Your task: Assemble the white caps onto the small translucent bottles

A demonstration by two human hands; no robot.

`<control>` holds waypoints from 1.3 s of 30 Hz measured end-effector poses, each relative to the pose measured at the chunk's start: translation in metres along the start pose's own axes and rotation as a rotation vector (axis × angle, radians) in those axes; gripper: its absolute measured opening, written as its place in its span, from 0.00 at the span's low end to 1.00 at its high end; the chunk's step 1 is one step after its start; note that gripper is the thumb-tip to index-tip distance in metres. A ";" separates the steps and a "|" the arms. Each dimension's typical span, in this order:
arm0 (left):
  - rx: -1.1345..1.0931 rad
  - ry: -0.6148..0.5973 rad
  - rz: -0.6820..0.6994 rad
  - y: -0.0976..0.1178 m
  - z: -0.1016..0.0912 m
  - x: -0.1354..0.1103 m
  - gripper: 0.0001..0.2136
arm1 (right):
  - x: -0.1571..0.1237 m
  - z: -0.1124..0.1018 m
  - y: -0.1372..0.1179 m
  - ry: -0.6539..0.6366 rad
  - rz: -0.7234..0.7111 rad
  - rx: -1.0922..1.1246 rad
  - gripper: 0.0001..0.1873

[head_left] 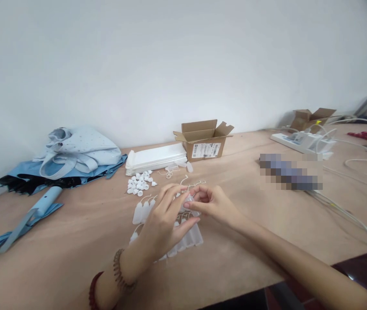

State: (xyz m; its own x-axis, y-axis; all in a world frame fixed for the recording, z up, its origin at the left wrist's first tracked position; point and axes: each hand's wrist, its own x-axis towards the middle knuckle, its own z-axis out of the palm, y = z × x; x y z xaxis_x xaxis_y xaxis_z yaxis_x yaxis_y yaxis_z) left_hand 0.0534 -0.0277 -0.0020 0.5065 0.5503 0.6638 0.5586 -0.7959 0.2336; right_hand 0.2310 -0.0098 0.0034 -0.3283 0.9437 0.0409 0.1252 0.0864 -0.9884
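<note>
My left hand (162, 221) reaches over rows of small translucent white plastic pieces, its fingers stretched forward and the thumb apart. My right hand (214, 204) is closed in a pinch beside the left fingertips; what it pinches is too small and too covered to make out. Under and around both hands lie flat translucent pieces with pale cords (194, 232), in rows on the table. More of these corded pieces (142, 211) show left of my left hand, which hides part of the rows. A heap of small white caps (138, 184) lies beyond.
Behind the caps sits a stack of white flat packets (157, 157), with an open cardboard box (204, 142) beside it. A pale cloth bag (80, 150) and a blue umbrella (46, 202) lie left. A power strip (303, 144) with cables and a blurred-out object (290, 172) are on the right.
</note>
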 end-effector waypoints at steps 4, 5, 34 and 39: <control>0.042 0.027 0.019 0.002 -0.001 0.002 0.19 | 0.001 0.004 0.001 -0.007 0.016 0.049 0.17; 0.040 0.024 0.026 0.002 -0.001 0.002 0.20 | 0.001 0.003 0.001 -0.018 0.016 0.050 0.17; -0.180 -0.365 -0.065 0.023 0.010 -0.005 0.14 | -0.003 -0.055 -0.012 -0.779 0.267 -0.393 0.09; -0.127 -0.389 -0.077 0.023 0.011 -0.005 0.13 | -0.002 -0.053 -0.010 -0.747 0.254 -0.393 0.08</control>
State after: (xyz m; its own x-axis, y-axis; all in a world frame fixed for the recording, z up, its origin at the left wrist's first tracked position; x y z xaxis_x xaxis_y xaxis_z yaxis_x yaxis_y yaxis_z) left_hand 0.0714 -0.0462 -0.0076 0.6906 0.6444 0.3284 0.5316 -0.7601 0.3736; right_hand 0.2802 0.0041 0.0211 -0.7559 0.5058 -0.4158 0.5455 0.1352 -0.8272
